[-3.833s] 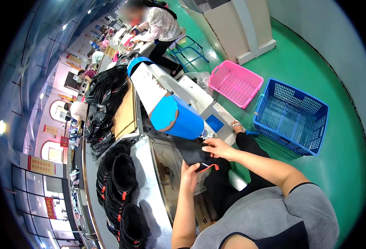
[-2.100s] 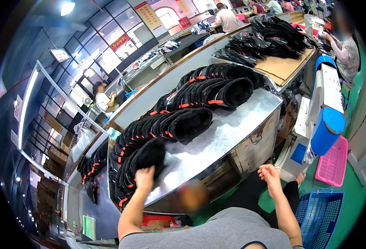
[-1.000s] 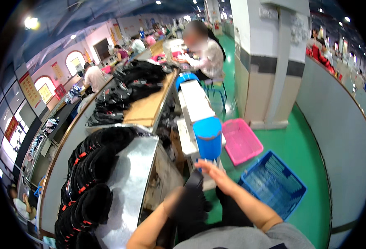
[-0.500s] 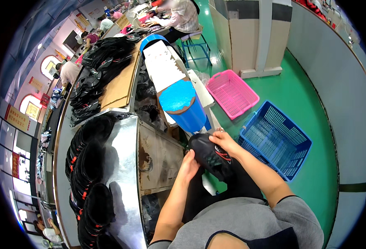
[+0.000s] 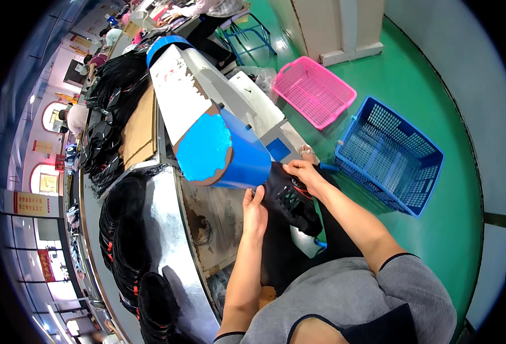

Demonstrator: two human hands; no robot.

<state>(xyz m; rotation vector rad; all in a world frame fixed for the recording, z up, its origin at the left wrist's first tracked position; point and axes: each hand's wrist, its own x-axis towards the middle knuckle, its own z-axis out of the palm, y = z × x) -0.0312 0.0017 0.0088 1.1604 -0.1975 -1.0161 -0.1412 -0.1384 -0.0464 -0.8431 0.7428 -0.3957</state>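
A black shoe upper (image 5: 292, 202) with red and white line marks on its side hangs over my lap, below the blue end of a machine (image 5: 247, 152). My right hand (image 5: 305, 176) pinches its far right edge, thumb on top. On the other side, my left hand (image 5: 255, 211) is closed at the upper's left edge, fingertips close against the machine's lower rim. The upper's far edge lies right beside the blue housing, which partly hides it.
A silver-topped bench (image 5: 175, 252) on the left carries stacked black shoe uppers (image 5: 128, 229). Beyond lie cardboard (image 5: 140, 129) and more black pieces. A blue basket (image 5: 390, 155) and a pink basket (image 5: 315, 92) stand on the green floor to the right. Other people sit at far tables.
My view has shifted, so the machine sits larger and further left. Both hands have brought the shoe upper up close against the blue machine end.
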